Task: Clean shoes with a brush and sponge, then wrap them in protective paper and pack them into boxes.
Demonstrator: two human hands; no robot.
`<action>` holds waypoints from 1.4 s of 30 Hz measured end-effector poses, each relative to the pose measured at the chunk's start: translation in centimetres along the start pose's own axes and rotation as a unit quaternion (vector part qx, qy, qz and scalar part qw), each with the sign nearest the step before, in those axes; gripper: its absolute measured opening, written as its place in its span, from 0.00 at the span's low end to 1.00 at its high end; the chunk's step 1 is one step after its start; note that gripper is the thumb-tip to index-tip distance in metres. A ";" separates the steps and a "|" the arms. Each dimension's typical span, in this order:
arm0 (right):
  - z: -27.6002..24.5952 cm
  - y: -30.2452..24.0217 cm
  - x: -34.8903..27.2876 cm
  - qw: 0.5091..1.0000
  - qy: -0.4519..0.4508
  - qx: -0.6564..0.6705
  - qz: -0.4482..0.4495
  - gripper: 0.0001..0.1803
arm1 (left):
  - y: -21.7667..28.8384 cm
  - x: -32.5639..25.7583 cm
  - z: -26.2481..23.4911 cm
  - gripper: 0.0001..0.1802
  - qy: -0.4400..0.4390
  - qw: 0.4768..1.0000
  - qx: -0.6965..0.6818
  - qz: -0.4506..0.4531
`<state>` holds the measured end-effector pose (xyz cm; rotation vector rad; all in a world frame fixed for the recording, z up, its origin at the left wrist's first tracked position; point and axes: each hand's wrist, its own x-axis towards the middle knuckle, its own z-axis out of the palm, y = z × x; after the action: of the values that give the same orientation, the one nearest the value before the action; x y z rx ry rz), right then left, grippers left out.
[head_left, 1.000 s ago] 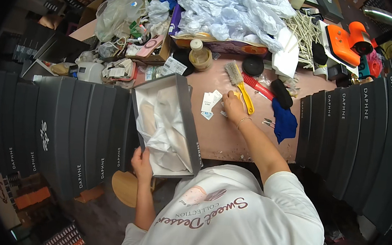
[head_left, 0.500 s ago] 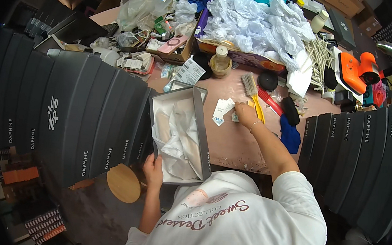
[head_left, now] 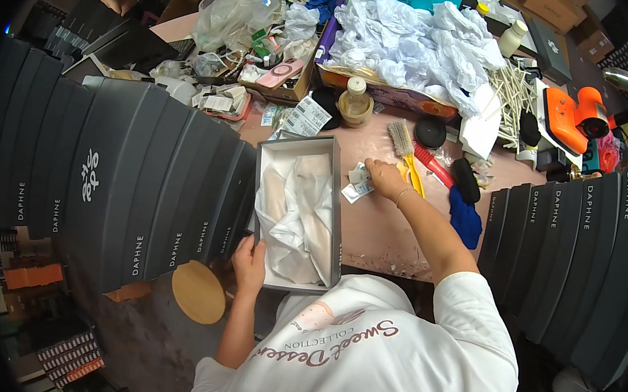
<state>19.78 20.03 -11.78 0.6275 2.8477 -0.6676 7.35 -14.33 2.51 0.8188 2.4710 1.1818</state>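
My left hand [head_left: 249,264] grips the lower left side of an open dark grey shoebox [head_left: 335,221], fingers closed on its wall. Inside the box, white tissue paper [head_left: 289,220] lies loosely over pale beige shapes that look like shoes, mostly covered. To the right of the box, my right hand [head_left: 386,179] has its fingertips together on a small card [head_left: 360,177]. Other white paper cards [head_left: 357,191] lie beneath it on the pink tabletop. Just beyond that hand sit a yellow-handled brush [head_left: 401,139] and a red-handled tool [head_left: 433,164].
Stacked dark shoeboxes [head_left: 114,192] wall the left side, with more boxes [head_left: 581,244] at the right. A carton of crumpled white paper [head_left: 412,43] stands at the back. A glass jar [head_left: 354,108], black sponge [head_left: 465,179], blue cloth [head_left: 464,219] and orange device [head_left: 567,118] line the table.
My right hand has moved slightly left, over the white cards. The shoebox has shifted right and turned straighter, with my left hand still on it.
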 end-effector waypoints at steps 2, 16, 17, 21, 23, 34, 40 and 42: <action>-0.1 0.9 -1.5 0.996 0.044 0.066 0.047 0.14 | 0.7 0.4 0.7 0.10 -0.009 1.000 -0.001 0.004; -7.2 -7.4 -11.4 0.816 0.266 0.501 0.114 0.21 | -0.8 1.8 12.5 0.17 -0.038 0.998 -0.018 0.056; -6.0 -5.3 -12.2 0.848 0.232 0.456 0.136 0.23 | -1.2 2.1 12.2 0.18 -0.034 0.996 -0.015 0.078; -0.5 -3.3 -14.1 0.886 0.227 0.365 0.173 0.31 | -4.4 3.2 11.1 0.24 -0.074 0.990 0.109 0.052; 1.1 -4.0 -13.5 0.903 0.218 0.342 0.142 0.33 | -6.7 3.5 11.5 0.21 -0.163 0.975 0.148 0.022; 2.5 -6.2 -16.4 0.892 0.046 0.401 0.203 0.31 | 3.5 3.1 -1.6 0.12 -0.222 0.917 -0.329 -0.048; 3.0 -6.5 -17.2 0.679 -0.008 0.698 0.229 0.32 | 8.7 1.5 3.2 0.13 -0.244 0.773 -0.571 -0.131; -0.6 -6.3 -18.4 0.545 0.062 0.831 0.096 0.36 | 5.3 -0.5 7.6 0.15 -0.291 0.746 -0.579 -0.154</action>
<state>33.65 8.46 -4.48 0.9954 1.1214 -3.1456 13.31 -7.22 1.90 0.2736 0.9438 1.6277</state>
